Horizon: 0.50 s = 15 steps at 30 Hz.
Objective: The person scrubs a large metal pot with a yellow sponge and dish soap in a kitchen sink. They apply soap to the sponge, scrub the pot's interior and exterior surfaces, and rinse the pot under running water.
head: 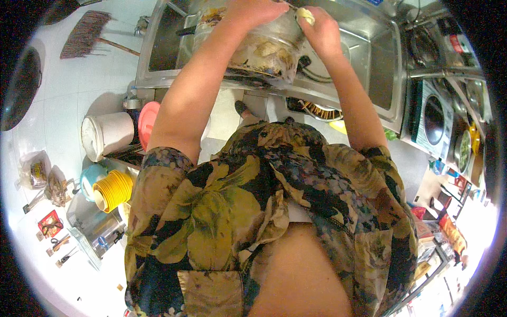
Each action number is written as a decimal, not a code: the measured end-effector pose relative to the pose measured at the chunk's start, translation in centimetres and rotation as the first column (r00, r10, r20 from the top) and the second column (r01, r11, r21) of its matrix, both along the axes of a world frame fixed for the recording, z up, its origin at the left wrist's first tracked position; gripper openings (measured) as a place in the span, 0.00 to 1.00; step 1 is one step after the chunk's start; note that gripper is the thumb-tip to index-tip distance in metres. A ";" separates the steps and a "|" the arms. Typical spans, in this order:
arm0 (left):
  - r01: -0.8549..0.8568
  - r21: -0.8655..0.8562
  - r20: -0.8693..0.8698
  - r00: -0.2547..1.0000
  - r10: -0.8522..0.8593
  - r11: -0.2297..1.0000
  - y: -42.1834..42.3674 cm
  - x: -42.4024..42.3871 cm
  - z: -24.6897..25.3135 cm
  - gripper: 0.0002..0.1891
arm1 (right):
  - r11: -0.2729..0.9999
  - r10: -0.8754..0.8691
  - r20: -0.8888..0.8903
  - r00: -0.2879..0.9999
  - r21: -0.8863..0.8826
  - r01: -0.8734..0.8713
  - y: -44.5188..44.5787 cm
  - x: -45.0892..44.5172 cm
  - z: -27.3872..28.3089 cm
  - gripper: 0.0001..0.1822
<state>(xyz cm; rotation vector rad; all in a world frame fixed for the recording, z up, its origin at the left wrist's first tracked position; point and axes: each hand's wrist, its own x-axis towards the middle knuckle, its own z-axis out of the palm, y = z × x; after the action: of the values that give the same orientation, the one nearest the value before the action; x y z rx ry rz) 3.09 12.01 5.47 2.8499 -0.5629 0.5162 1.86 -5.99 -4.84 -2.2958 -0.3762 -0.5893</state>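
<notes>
A large metal pot [269,55] with brown and black burnt stains lies tilted across the divider of a double stainless steel sink [380,75]. My left hand [263,14] reaches over the pot at the top edge of the view; what its fingers grip, if anything, I cannot tell. Right beside it, near the pot's rim, my right hand [320,29] is closed around a pale yellowish wad [306,16], perhaps a cloth or sponge. A dark hose or handle [317,75] rests in the right basin, partly hidden by the pot.
A white bucket [113,132], a pink lid [148,123] and stacked yellow baskets [115,190] stand to the left. A broom [85,35] is at the upper left. Below the sink sits a bowl with wooden sticks [323,111]. A gas stove [433,119] adjoins the right side.
</notes>
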 end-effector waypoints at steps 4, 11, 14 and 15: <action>-0.023 0.026 -0.058 0.998 0.025 0.999 0.1 -0.2 0.6 0.19 | 0.999 0.003 0.028 1.000 -0.039 -0.002 -0.7 0.5 -1.9 0.17; -0.025 0.031 -0.093 0.995 0.028 0.999 -0.3 0.4 -0.1 0.20 | 0.958 0.049 -0.254 0.966 0.284 0.026 -0.3 -0.3 -0.9 0.20; -0.006 -0.028 -0.154 0.988 0.001 1.000 -0.2 -0.4 1.4 0.20 | 0.930 0.083 -0.392 0.916 0.360 0.070 0.2 -0.2 -0.2 0.20; -0.015 -0.006 -0.104 0.995 0.014 1.000 -0.1 -0.1 1.4 0.20 | 0.931 0.095 -0.356 0.930 0.361 0.043 0.1 0.7 -0.6 0.20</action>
<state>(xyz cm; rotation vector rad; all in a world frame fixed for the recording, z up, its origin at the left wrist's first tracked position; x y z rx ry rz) 2.96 11.96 6.89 2.8565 -0.5219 0.3691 2.58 -5.90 -5.48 -1.9786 -0.1023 -0.1806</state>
